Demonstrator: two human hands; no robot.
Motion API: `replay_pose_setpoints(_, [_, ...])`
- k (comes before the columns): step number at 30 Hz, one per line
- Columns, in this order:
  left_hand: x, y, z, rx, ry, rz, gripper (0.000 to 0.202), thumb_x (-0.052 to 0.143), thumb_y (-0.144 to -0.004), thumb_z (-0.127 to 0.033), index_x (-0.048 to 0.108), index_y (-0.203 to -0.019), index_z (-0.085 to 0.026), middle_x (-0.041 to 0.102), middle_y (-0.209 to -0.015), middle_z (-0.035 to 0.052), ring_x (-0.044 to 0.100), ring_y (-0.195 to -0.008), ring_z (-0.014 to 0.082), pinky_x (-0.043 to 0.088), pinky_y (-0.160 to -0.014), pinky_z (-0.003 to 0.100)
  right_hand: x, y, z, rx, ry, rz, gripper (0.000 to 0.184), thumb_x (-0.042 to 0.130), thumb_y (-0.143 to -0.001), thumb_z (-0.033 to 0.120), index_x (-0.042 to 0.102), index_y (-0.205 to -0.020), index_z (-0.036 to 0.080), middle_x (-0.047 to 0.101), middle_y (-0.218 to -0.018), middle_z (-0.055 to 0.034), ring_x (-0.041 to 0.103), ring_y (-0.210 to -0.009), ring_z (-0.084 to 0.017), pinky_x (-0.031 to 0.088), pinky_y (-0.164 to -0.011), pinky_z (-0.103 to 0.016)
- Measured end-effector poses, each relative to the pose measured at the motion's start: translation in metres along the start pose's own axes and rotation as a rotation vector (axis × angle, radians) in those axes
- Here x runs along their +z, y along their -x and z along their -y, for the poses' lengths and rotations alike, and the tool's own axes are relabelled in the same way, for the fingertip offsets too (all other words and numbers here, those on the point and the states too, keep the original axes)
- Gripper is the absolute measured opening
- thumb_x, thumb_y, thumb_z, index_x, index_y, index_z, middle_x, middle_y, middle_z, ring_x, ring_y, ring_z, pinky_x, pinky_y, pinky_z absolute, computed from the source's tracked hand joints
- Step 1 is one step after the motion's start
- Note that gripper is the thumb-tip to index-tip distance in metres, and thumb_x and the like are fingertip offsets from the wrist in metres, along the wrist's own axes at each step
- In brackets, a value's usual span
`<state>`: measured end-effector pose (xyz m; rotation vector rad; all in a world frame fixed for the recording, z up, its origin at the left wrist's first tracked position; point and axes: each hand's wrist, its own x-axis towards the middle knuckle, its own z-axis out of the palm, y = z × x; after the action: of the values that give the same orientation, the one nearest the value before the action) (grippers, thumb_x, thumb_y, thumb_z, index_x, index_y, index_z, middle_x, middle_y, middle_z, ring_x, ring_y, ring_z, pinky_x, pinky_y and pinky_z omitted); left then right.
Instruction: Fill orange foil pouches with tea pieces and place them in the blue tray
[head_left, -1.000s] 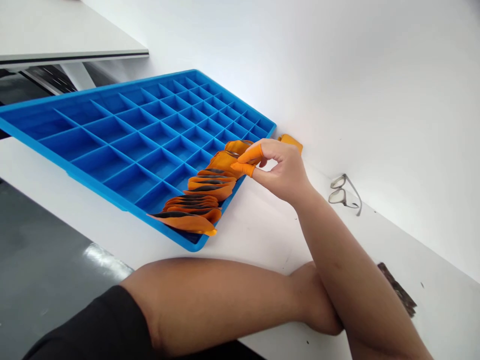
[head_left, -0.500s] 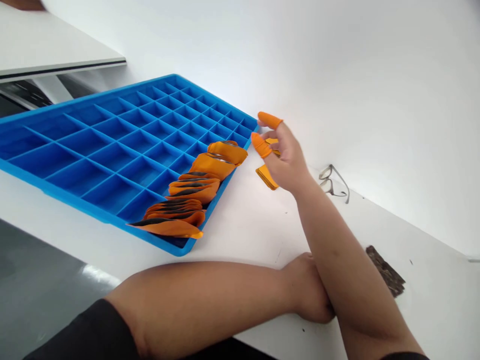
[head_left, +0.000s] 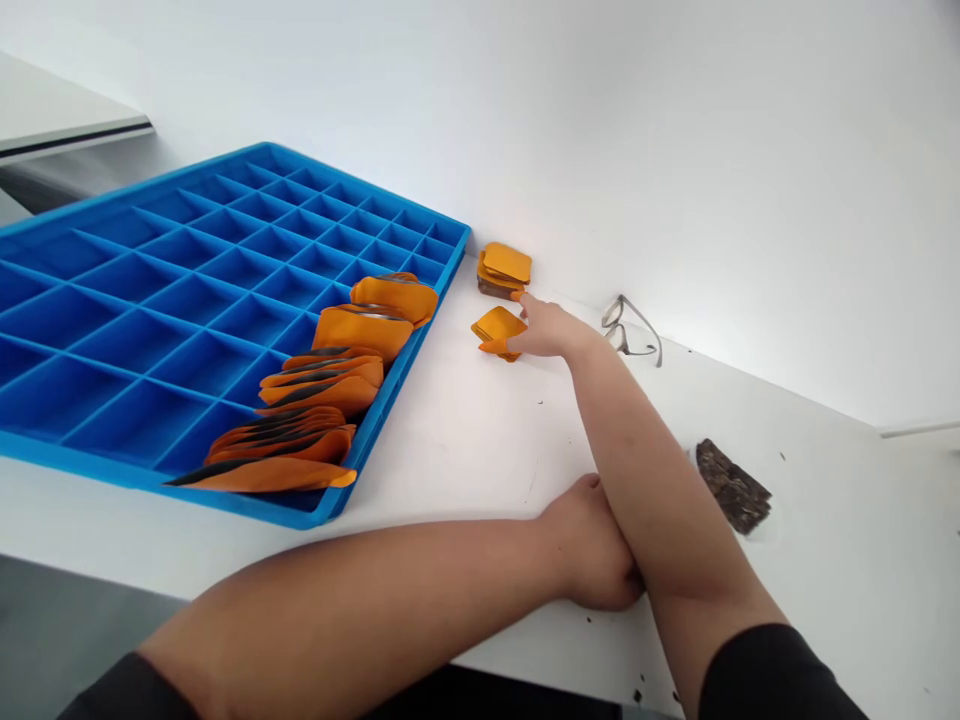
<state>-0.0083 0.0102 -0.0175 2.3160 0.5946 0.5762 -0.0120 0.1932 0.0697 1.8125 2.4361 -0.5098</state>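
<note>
White table (head_left: 450,430): blue divided tray (head_left: 202,358), orange packets (head_left: 364,332) in edge compartments.

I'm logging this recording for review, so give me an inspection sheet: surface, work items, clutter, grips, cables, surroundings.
Surface: white table, scattered dark specks.
Work items: blue divided tray, partly filled with orange packets; far stack and near stack, orange on top, beside it.
Clutter: glasses, dark brown slab.
Grips: right hand at the near stack, thumb and forefinger apart, contact unclear; left hand partly hidden behind the right forearm.
Cables: nothing seen.
Surroundings: white wall, another tabletop.
</note>
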Motion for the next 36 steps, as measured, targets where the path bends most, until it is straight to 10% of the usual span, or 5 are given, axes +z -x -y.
replay_pose_setpoints(29, [0.001,0.001,0.003,0.03,0.068,-0.262,0.03,0.058,-0.082,-0.024,0.071,-0.109,-0.019,0.076,-0.119,0.0105,0.068,-0.113,0.0349,0.056,-0.093,0.052,0.013,-0.017,-0.015,-0.191,-0.21,-0.115,0.089,0.091,-0.064,0.042,0.05,-0.14,0.02,0.055,-0.152,-0.0093,0.056,-0.136,-0.027,0.049,-0.112,-0.037])
replay_pose_setpoints(36, [-0.006,-0.004,0.0,-0.061,0.004,-0.131,0.011,0.054,-0.076,-0.011,0.056,-0.068,-0.019,0.07,-0.072,0.0025,0.063,-0.068,0.0241,0.041,-0.057,0.033,0.002,-0.026,-0.024,-0.26,-0.283,-0.068,0.069,0.088,-0.052,0.054,0.052,-0.105,0.027,0.067,-0.13,0.0038,0.065,-0.115,-0.02,0.061,-0.071,-0.03])
